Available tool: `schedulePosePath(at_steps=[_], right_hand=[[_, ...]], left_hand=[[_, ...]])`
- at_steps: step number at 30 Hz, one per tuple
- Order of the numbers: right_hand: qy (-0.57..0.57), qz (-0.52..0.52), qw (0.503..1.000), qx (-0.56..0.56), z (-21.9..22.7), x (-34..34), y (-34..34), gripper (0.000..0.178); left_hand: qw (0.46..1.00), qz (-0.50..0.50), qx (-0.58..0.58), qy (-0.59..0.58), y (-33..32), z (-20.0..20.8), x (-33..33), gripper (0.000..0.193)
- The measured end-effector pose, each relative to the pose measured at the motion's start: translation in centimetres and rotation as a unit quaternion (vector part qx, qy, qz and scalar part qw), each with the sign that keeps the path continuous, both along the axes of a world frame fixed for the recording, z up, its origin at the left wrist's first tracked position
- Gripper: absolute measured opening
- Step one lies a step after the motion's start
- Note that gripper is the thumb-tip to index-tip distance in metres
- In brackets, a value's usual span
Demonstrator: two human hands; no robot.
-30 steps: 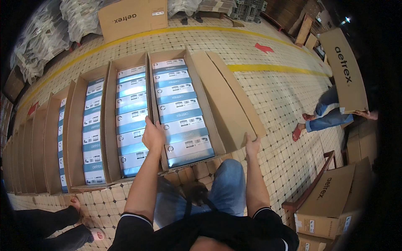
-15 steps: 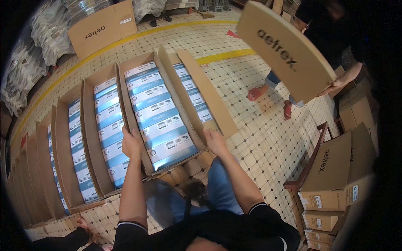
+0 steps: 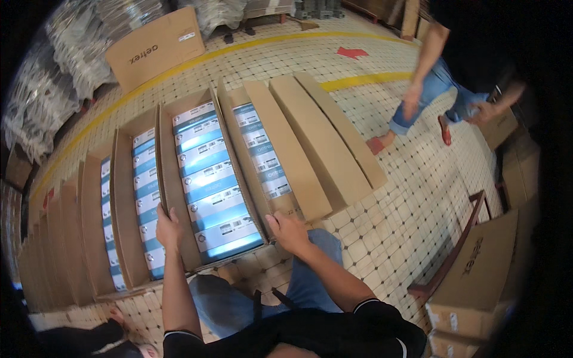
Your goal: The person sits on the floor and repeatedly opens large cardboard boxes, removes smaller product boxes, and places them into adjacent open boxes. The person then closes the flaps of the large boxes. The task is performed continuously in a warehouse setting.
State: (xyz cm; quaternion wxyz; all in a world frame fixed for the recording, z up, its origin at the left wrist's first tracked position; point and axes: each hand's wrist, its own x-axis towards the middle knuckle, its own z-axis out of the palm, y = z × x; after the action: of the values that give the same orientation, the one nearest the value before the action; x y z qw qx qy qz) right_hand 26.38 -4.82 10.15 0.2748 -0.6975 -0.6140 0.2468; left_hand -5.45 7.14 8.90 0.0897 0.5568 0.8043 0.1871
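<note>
An open brown carton (image 3: pixel 181 238) stands in front of me, holding a row of blue-and-white shoe-box-like boxes (image 3: pixel 216 190). My left hand (image 3: pixel 169 229) is closed around the upper edge of its left cardboard flap, the fingertips partly hidden. At the near right corner, my right hand (image 3: pixel 289 231) grips the right cardboard flap (image 3: pixel 243 164), thumb on top. Just to the right is another carton with similar boxes (image 3: pixel 262 156), partly covered by an upright flap (image 3: pixel 287 152).
Similar open cartons (image 3: pixel 89 227) line up to the left. At the row's right end stands another brown carton (image 3: pixel 322 134). A co-worker (image 3: pixel 465 53) stands beyond it. Stacked cartons (image 3: pixel 471 280) and a dark red frame (image 3: pixel 447 256) are at right; wrapped pallets (image 3: pixel 77 53) are at the back left.
The large carton the co-worker carried has left their hands, and one now stands at the row's right end. My hands have shifted slightly left and down in view, still on the flaps.
</note>
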Motion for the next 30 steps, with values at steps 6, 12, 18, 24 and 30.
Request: schedulePosePath(at_steps=[6, 12, 18, 24, 30], right_hand=[[-0.024, 0.064, 0.994, 0.091, -2.1, 5.9, 0.7, 0.035], [-0.212, 0.090, 0.973, 0.011, -5.1, 14.1, 0.3, 0.079], [-0.044, 0.042, 0.994, -0.095, -5.7, 19.4, -0.1, 0.064], [-0.028, 0.059, 0.994, -0.083, -6.5, 19.7, 0.0, 0.064], [-0.038, 0.075, 0.994, -0.064, -6.5, 20.3, -0.1, 0.063]], left_hand=[[0.973, -0.033, 0.224, 0.038, -4.3, 2.3, 5.3, 0.032], [0.952, -0.217, 0.147, -0.160, -15.2, 2.7, 23.6, 0.048], [0.974, -0.201, 0.089, 0.046, -14.8, 0.8, 27.6, 0.067], [0.940, -0.216, 0.241, -0.106, -15.8, -3.7, 29.5, 0.068], [0.947, 0.000, 0.084, -0.309, -14.2, -5.6, 28.5, 0.054]])
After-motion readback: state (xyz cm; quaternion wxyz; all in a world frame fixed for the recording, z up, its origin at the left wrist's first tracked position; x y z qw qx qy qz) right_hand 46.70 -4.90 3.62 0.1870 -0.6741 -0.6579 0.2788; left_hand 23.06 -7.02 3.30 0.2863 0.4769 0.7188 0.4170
